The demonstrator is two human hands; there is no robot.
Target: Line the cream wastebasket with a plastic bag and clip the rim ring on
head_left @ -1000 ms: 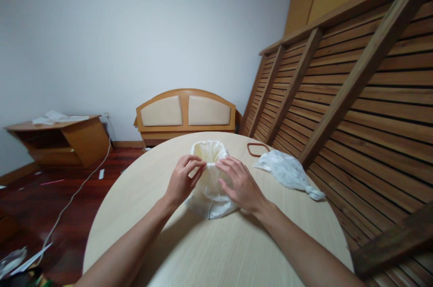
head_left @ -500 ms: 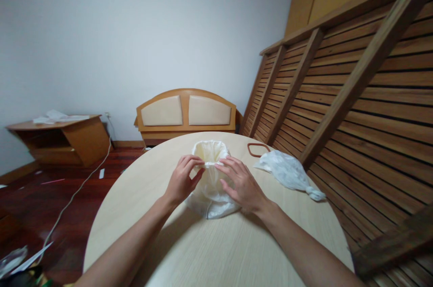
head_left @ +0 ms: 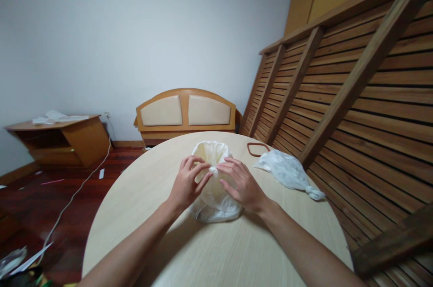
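The person's left hand [head_left: 192,183]: finger and thumb nearly closed, apparently pinching the near rim of a white plastic bag [head_left: 219,203]. Right hand [head_left: 245,188]: half open, fingertips at that rim, thumb apart; grip cannot be told. White plastic bag: upright, open-mouthed, on the worktop [head_left: 135,201]. Step, as judged: working the rim; next move calls for light, even fingertips. Right of the white plastic bag: brown frame [head_left: 248,149], knotted bag [head_left: 287,170].

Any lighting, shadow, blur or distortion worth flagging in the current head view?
Head view: the wall dims toward the left edge; head view: a soft shadow lies on the table beside the left forearm; head view: the white bag's folds look slightly soft; head view: the slatted panel seems stretched toward the right edge.
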